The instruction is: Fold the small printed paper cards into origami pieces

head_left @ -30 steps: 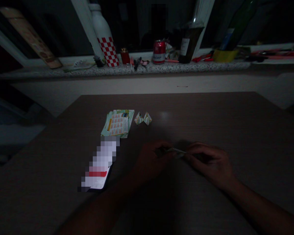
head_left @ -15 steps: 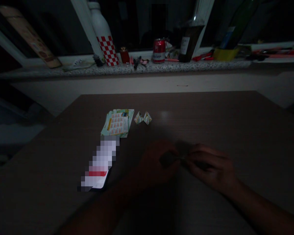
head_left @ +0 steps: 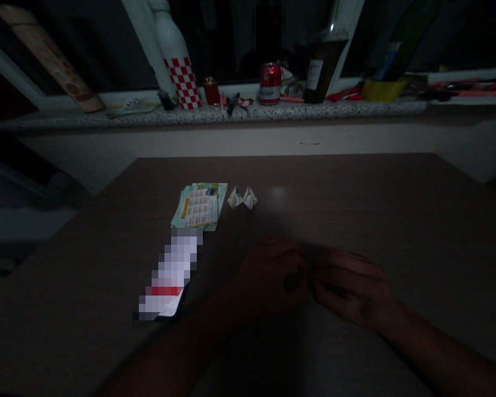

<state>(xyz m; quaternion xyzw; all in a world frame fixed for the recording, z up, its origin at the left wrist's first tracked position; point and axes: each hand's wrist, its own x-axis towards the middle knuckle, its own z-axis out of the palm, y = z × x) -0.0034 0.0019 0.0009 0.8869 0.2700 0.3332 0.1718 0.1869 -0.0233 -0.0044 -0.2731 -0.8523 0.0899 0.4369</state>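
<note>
In the dim light, my left hand (head_left: 273, 273) is closed, its thumb and fingers curled into a pinch above the table. Facing it from the right, my right hand (head_left: 351, 284) is also closed, thumb and fingers pressed together. Their fingertips meet, pinching something small that the shadow and fingers hide too much to name. Beyond my left hand lies a folded paper shape (head_left: 249, 199) with two pointed halves, like a bow. Just left of it is a loose stack of printed paper leaflets (head_left: 198, 207).
A phone with a lit, blurred screen (head_left: 171, 270) lies left of my hands on the wooden table (head_left: 376, 204). Along the stone windowsill (head_left: 215, 117) stand a red-and-white checkered bottle (head_left: 182, 77), a red can (head_left: 270, 82), a dark bottle (head_left: 314, 77) and assorted small items.
Both hands have shifted slightly and drawn closer together, so their fingertips now overlap more. The paper shape, leaflets and phone lie as before.
</note>
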